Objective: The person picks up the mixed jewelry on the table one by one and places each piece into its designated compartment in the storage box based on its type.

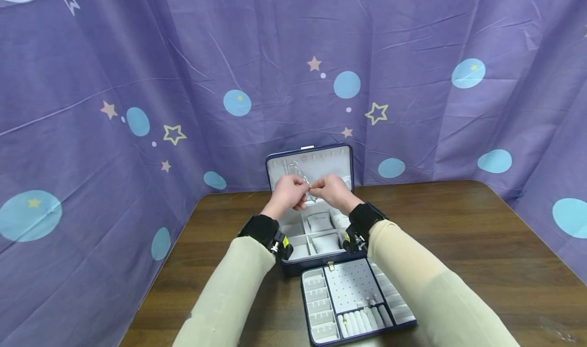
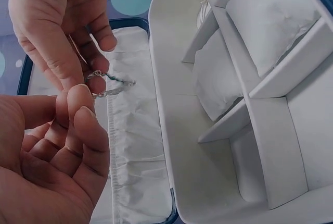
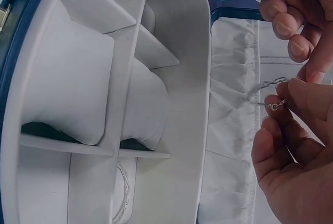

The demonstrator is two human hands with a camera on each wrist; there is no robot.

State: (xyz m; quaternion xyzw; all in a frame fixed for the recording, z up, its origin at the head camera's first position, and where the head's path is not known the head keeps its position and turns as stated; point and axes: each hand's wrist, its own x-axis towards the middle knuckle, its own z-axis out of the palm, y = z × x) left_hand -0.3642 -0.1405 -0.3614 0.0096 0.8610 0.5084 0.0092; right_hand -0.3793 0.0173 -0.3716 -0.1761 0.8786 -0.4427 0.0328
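Observation:
Both hands meet in front of the raised lid (image 1: 332,158) of a navy jewelry box. The left hand (image 1: 288,193) pinches a thin silver chain (image 3: 268,83) between thumb and fingertip. Close against it, the right hand (image 1: 337,191) pinches the same chain, the fingertips of both hands nearly touching. In the left wrist view the chain loops away from the fingers toward the gathered fabric pocket (image 2: 138,146) of the lid. Small links and a round ring show at the right hand's fingertips in the right wrist view. The fingers hide part of the chain's ends.
White cushions (image 1: 319,222) fill some divided compartments of the box. A silver bracelet (image 3: 122,193) lies in another. In front of the box, a lift-out tray (image 1: 350,283) with ring rolls rests on the wooden table (image 1: 458,235). A purple curtain (image 1: 284,46) hangs behind.

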